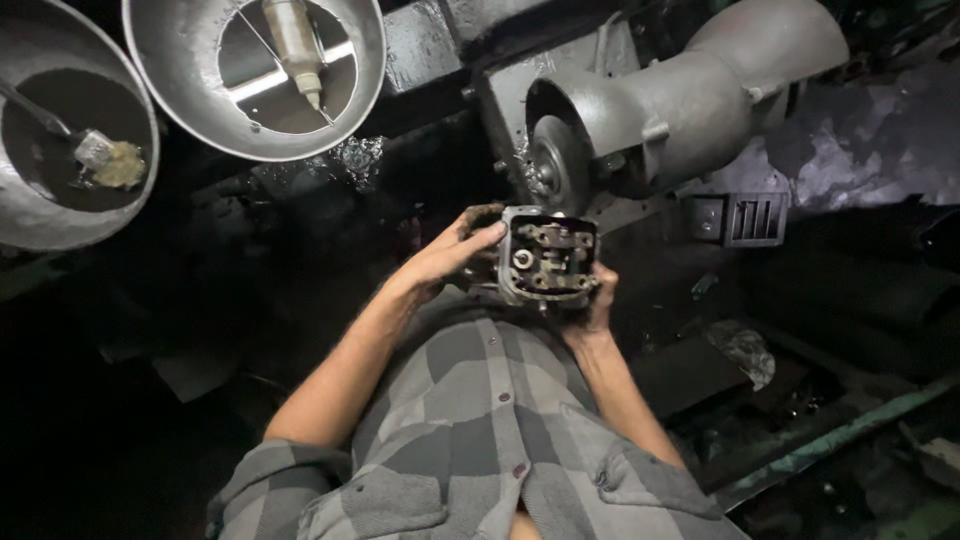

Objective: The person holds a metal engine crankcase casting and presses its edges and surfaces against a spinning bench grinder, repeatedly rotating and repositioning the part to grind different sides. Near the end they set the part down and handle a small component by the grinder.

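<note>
Overhead, the bench grinder (pixel 690 100) fills the far right of the scene, its grey housing running off to the right and its wheel (pixel 553 165) facing the person. Two metal bowls sit at far left: the larger one (pixel 160 60) holds a small bottle (pixel 295 45), the other (pixel 20 210) a brush (pixel 95 150) in pale paste. A dark vented block (pixel 740 218) lies just right of the grinder's base. The surrounding bench is too dark to read.

The metal engine part (pixel 548 260), boxy, with its open cavity turned up toward the camera, is held just near of the wheel; whether it touches the wheel cannot be told. The left hand (pixel 450 255) clasps its left side, fingers curled over the far edge. The right hand (pixel 598 300) cups its right and near side from below, thumb on the rim. Both hands are clenched on the part, which sits squarely between them.

Judged step: presenting or inspecting the part at the wheel. Any next move calls for a firm two-handed hold, with fingers kept off the wheel.
</note>
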